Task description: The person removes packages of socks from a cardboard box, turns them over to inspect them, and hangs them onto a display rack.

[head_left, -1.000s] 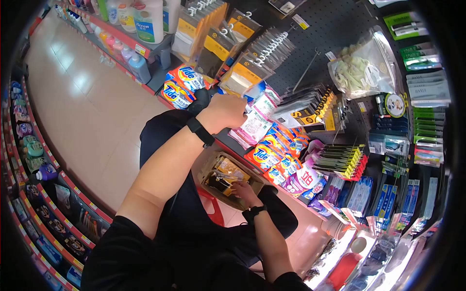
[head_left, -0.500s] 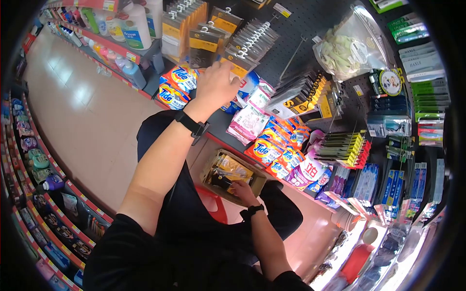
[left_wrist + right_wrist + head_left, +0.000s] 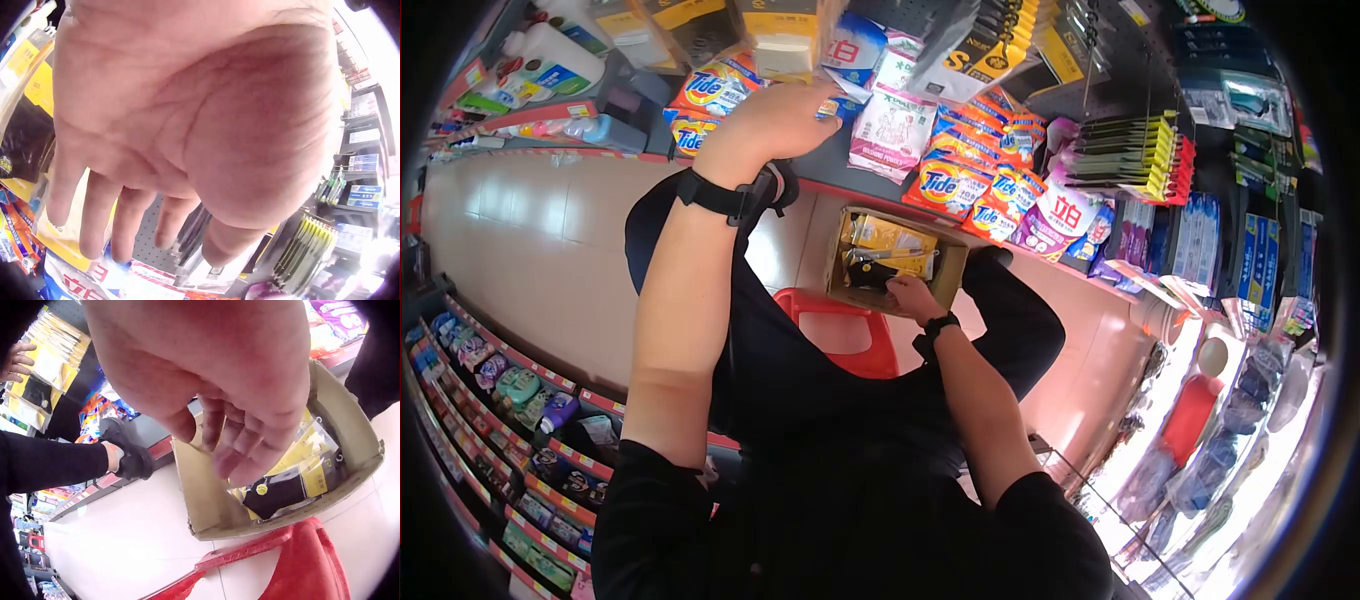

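My left hand (image 3: 778,122) reaches to the shelf, its fingertips right at a hanging yellow-and-clear packet (image 3: 784,38). In the left wrist view the fingers (image 3: 130,219) are spread and straight, with the packet behind them and nothing in the palm. My right hand (image 3: 914,298) is low over a cardboard box (image 3: 206,500) on the floor. Its fingers (image 3: 250,440) hang loosely curled above several yellow-and-black packets (image 3: 281,499) inside, with a gap showing between thumb and fingers.
Below the hooks, Tide bags (image 3: 948,186) and a pink-and-white washing powder bag (image 3: 892,130) line the shelf. A red plastic stool (image 3: 840,335) stands between my legs. More stocked shelves (image 3: 520,440) run along the left. Yellow-topped packs (image 3: 1125,155) hang to the right.
The head view has tilted down, bringing the box and stool further into sight. My left hand stays at the hanging packets, its fingers straighter. My right hand remains over the box.
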Action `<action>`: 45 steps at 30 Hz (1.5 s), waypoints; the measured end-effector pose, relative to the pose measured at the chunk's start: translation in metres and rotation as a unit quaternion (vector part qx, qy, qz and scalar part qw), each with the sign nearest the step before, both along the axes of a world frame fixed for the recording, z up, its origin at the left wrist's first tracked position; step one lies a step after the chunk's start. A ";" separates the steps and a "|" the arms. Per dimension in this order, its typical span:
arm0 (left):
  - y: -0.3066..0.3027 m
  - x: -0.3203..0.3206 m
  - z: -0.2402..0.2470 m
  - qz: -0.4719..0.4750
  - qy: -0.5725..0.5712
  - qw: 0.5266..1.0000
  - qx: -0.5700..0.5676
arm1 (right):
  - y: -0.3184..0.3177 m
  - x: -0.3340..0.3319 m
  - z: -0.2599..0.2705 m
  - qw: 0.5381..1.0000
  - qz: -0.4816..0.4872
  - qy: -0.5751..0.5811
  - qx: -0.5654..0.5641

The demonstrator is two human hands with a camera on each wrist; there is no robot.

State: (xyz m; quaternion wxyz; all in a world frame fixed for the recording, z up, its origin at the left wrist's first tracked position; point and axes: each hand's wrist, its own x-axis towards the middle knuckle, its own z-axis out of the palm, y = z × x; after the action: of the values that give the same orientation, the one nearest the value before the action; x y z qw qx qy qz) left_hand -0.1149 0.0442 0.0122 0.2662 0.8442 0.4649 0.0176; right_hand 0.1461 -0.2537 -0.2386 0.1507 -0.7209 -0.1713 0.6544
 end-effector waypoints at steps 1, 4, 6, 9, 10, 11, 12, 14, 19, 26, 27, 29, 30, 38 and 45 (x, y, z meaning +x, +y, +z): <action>-0.001 0.002 -0.003 -0.001 -0.006 1.000 -0.003 | -0.002 0.001 -0.006 1.000 -0.005 0.004 -0.005; -0.003 0.011 -0.004 -0.006 0.005 1.000 -0.016 | -0.002 0.008 -0.025 1.000 0.003 -0.002 -0.023; -0.005 0.018 -0.003 -0.013 0.025 0.999 -0.028 | -0.005 0.014 -0.039 0.999 0.022 0.007 -0.033; -0.006 0.024 -0.006 -0.027 0.010 0.999 -0.030 | -0.012 0.017 -0.072 0.993 0.096 -0.072 -0.006; -0.005 0.026 -0.008 -0.027 0.019 0.999 -0.026 | -0.012 0.018 -0.074 0.994 0.088 -0.067 -0.010; -0.005 0.030 -0.010 -0.029 0.028 0.999 -0.023 | -0.012 0.019 -0.076 0.993 0.092 -0.068 -0.025; -0.008 0.035 -0.002 -0.029 0.033 0.999 -0.025 | -0.010 0.020 -0.076 0.992 0.095 -0.069 -0.040; -0.010 0.046 0.003 -0.041 0.052 0.997 -0.039 | -0.016 0.024 -0.097 0.989 0.115 -0.095 -0.014; -0.014 0.070 0.007 -0.062 0.066 0.992 -0.085 | -0.021 0.033 -0.125 0.986 0.108 -0.124 0.004; -0.016 0.103 0.005 -0.091 0.060 0.990 -0.093 | -0.037 0.075 -0.189 0.975 0.135 -0.179 0.007; -0.015 0.109 0.006 -0.089 0.064 0.988 -0.105 | -0.039 0.076 -0.196 0.971 0.126 -0.205 0.000; -0.015 0.117 0.003 -0.103 0.086 0.986 -0.097 | -0.032 0.087 -0.174 0.973 0.135 -0.184 0.021; -0.015 0.122 0.002 -0.099 0.088 0.986 -0.098 | -0.035 0.091 -0.183 0.979 0.083 -0.185 -0.007; -0.016 0.150 -0.010 -0.109 0.154 0.975 -0.114 | -0.062 0.099 -0.266 0.984 -0.118 -0.108 -0.078; -0.016 0.161 -0.018 -0.114 0.171 0.971 -0.121 | -0.063 0.106 -0.277 0.999 -0.026 -0.018 0.034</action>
State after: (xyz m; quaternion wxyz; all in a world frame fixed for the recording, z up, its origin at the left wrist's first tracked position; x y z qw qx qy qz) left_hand 0.0458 0.0286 -0.0062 0.2833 0.8436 0.4026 -0.2142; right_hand 0.2525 -0.3169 -0.5152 0.1889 -0.7309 -0.1778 0.6312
